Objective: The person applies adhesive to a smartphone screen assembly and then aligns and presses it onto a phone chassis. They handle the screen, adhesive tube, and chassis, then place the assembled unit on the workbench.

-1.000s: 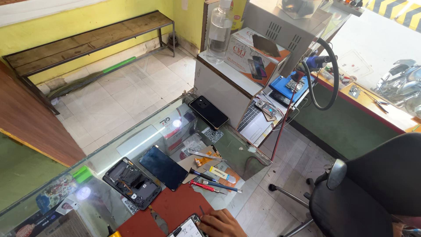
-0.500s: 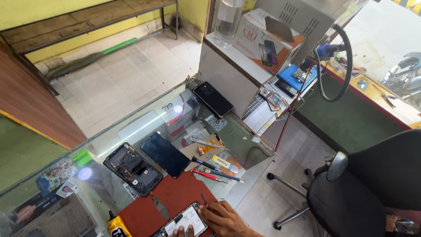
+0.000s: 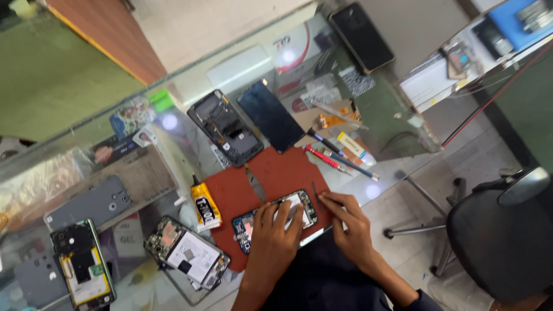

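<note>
Two hands now work over the opened phone (image 3: 275,217), where a second ago only one was creeping in at the bottom edge. The left hand (image 3: 275,239) lies flat across the phone's middle, fingers spread, pinning it to the red mat (image 3: 271,173). The right hand (image 3: 348,219), at three o'clock, pinches a thin dark tool (image 3: 315,191) (a pick or fine tweezers, too small to tell). A glue tube (image 3: 205,205) lies at nine o'clock.
</note>
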Demonstrator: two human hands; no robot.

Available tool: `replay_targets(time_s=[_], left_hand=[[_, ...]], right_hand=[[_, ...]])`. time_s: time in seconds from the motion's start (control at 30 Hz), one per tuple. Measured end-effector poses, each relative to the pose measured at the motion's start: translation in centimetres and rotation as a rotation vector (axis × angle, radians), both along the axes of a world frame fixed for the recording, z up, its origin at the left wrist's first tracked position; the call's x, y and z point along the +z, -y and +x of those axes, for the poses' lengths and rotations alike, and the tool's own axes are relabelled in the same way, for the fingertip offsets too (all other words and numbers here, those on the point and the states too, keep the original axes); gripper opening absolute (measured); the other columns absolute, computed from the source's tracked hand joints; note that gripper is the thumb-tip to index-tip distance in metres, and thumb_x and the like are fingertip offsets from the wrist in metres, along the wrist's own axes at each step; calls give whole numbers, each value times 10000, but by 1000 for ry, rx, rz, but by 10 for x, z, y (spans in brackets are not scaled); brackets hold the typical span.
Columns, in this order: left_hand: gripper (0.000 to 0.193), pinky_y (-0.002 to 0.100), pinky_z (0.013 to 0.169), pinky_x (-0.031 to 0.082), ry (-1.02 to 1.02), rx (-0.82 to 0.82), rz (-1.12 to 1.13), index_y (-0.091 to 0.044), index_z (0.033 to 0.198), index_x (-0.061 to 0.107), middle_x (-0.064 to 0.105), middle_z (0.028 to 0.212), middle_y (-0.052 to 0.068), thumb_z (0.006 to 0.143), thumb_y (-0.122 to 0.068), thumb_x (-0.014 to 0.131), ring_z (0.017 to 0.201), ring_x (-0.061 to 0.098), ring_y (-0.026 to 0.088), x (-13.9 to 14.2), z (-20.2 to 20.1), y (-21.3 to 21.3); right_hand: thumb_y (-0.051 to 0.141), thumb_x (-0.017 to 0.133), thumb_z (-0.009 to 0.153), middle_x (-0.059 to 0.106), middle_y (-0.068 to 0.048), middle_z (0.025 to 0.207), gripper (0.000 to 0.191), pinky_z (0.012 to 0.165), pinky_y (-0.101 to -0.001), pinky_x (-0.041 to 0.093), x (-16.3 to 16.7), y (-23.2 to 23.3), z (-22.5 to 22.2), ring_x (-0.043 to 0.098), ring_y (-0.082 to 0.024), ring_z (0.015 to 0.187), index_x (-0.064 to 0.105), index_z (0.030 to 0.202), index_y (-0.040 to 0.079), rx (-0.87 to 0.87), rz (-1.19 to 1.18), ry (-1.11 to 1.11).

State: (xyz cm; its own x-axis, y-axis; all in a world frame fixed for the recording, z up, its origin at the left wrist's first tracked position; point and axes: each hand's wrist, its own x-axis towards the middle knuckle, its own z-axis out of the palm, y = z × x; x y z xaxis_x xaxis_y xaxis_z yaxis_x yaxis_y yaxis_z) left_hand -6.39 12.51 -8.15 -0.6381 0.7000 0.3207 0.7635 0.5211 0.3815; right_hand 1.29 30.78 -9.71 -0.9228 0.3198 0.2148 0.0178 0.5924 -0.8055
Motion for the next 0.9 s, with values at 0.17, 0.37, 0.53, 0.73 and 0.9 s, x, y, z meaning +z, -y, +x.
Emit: replay_targets(time_s=[0.17, 0.37, 0.53, 0.73, 0.9], left_hand=[[385, 485, 1029, 479, -58, -61, -61, -51, 1300, 681, 615, 1250, 115, 928, -122, 614, 1081, 589, 270, 2, -11, -5], [424, 461, 1023, 480, -94, -150, -167, -131, 1369, 667, 610, 1244, 82, 948, -156, 618, 1062, 588, 235, 0, -20, -9], [436, 467, 1022, 481, -109, -191, -272, -136, 1393, 658, 604, 1204, 70, 962, -194, 624, 1021, 586, 218, -1, -24, -20], [420, 461, 989, 484, -76, -170, -200, -161, 1371, 683, 601, 1204, 57, 952, -176, 676, 1028, 583, 222, -9, -25, -23], [410, 453, 982, 487, -54, -162, -160, -167, 1339, 704, 608, 1208, 35, 930, -181, 721, 1042, 578, 210, -15, -24, -23]], right_hand=[[-193, 546, 759, 702, -131, 1230, 507, 959, -348, 555, -5, -7, -3, 684, -280, 1123, 731, 1191, 1, -31, 8, 9], [-181, 568, 763, 702, -125, 1221, 468, 967, -357, 558, -12, -20, -6, 679, -278, 1130, 737, 1162, -4, -7, -9, 13], [-176, 599, 768, 699, -136, 1211, 425, 979, -371, 548, -18, -31, -8, 676, -301, 1140, 724, 1147, -31, 20, -28, -27], [-181, 599, 766, 705, -135, 1215, 420, 964, -366, 553, -22, -38, -7, 682, -288, 1099, 723, 1140, -36, 37, -31, -15], [-181, 597, 771, 699, -133, 1223, 425, 985, -378, 550, -21, -39, -6, 677, -288, 1117, 725, 1150, -33, 46, -32, -11]])
